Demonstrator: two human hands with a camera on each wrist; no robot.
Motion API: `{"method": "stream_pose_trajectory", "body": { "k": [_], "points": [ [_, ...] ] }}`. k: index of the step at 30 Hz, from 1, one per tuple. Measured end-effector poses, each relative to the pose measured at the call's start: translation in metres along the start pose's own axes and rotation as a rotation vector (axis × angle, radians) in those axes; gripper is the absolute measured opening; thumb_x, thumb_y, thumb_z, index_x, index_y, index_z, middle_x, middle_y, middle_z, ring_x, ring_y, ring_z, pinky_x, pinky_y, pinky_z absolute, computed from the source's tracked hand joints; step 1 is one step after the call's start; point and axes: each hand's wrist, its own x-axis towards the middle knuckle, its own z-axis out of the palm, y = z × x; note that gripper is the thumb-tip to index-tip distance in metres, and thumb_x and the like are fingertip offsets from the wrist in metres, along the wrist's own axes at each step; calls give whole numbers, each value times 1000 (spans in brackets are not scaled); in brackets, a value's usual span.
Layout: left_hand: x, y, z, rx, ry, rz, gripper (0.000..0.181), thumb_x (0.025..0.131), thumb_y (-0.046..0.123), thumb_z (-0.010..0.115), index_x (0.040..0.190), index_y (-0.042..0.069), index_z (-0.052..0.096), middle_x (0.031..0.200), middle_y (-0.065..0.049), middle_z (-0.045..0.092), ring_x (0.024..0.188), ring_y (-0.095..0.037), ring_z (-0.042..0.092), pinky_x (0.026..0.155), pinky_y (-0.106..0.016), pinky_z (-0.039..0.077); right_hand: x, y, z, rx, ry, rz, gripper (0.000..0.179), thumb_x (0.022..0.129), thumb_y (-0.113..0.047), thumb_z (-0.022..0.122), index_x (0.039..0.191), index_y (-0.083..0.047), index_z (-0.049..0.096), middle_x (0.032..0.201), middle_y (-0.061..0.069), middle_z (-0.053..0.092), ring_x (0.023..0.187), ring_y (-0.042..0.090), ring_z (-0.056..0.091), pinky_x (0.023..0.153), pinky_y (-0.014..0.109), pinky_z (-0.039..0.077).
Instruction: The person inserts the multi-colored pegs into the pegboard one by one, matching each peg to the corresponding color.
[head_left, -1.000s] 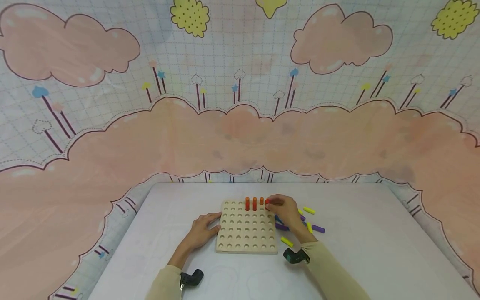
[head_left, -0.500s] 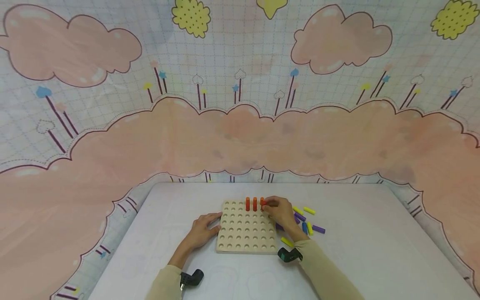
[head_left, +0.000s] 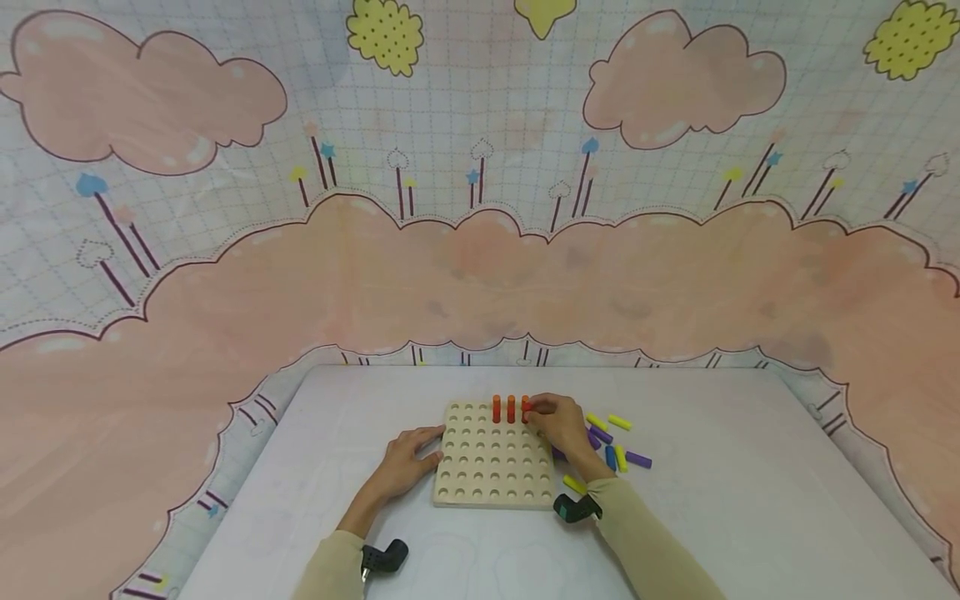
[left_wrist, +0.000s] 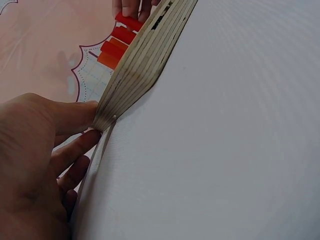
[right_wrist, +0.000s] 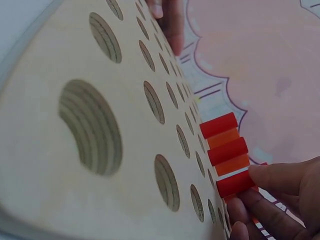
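A square wooden pegboard [head_left: 491,502] with rows of round holes lies on the white table. Orange pegs [right_wrist: 231,163] stand in its back row, with red pegs [right_wrist: 218,125] upright just in front of them. My right hand [head_left: 561,423] pinches another red peg [right_wrist: 235,184] between thumb and fingers, in line with the other two red ones. Its lower end is right at the board's face, partly covered by my fingers. At the board's left edge, my left hand [head_left: 405,458] touches the wood with thumb and fingertips, its fingers mostly extended.
Loose pegs lie right of the board, partly behind my right hand: yellow pegs [head_left: 620,422], purple pegs [head_left: 639,459] and a blue peg [head_left: 611,457]. The white table [head_left: 750,500] meets a cloud-patterned backdrop [head_left: 480,283] behind. Each wrist carries a small black camera [head_left: 385,556].
My right hand has shifted slightly left, bringing the red peg from the board's right side to the spot before the third orange peg. My left hand has stayed at the board's edge.
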Motion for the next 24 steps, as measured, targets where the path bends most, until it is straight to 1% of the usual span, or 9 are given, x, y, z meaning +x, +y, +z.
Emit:
{"method": "stream_pose_trajectory", "body": {
  "k": [3, 9, 15, 17, 20, 24],
  "points": [
    [1, 0, 0, -7, 0, -18, 45, 94, 23, 65, 138, 19, 58, 143, -4, 56, 138, -32, 39, 115, -59, 21, 0, -1, 0, -15, -4, -3, 13, 83, -9, 75, 96, -9, 75, 94, 9, 77, 86, 19, 72, 69, 27, 56],
    [0, 1, 1, 0, 2, -22, 45, 94, 22, 65, 138, 18, 58, 143, -4, 56, 138, -33, 39, 114, -60, 22, 0, 0, 0, -40, -9, -8, 12, 82, -11, 77, 94, -9, 75, 90, 7, 77, 81, 16, 70, 65, 24, 54],
    [0, 2, 1, -4, 1, -4, 44, 94, 22, 65, 137, 17, 58, 142, -6, 57, 137, -33, 40, 113, -59, 22, 2, 0, 0, -55, -18, 10, 13, 82, -11, 77, 94, -9, 75, 91, 7, 76, 80, 16, 68, 66, 26, 55],
    [0, 2, 1, 5, 4, 4, 44, 94, 22, 65, 137, 17, 58, 142, -6, 57, 137, -34, 40, 113, -60, 22, 3, 0, -2, -59, -17, 16, 13, 82, -10, 76, 95, -9, 75, 92, 8, 76, 82, 17, 69, 68, 28, 56],
    [1, 2, 1, 8, 4, 2, 45, 94, 23, 65, 138, 18, 58, 142, -5, 56, 138, -33, 40, 114, -58, 21, 4, -2, -4, -65, -12, 31, 13, 82, -10, 75, 95, -10, 75, 95, 7, 76, 88, 19, 70, 75, 32, 58],
    [1, 2, 1, 8, 8, 1, 45, 94, 22, 65, 138, 17, 58, 142, -5, 57, 137, -33, 41, 114, -59, 22, 2, -7, -10, -69, -7, 40, 12, 84, -12, 74, 97, -12, 75, 98, 5, 75, 92, 20, 69, 83, 36, 57]
  ]
}}
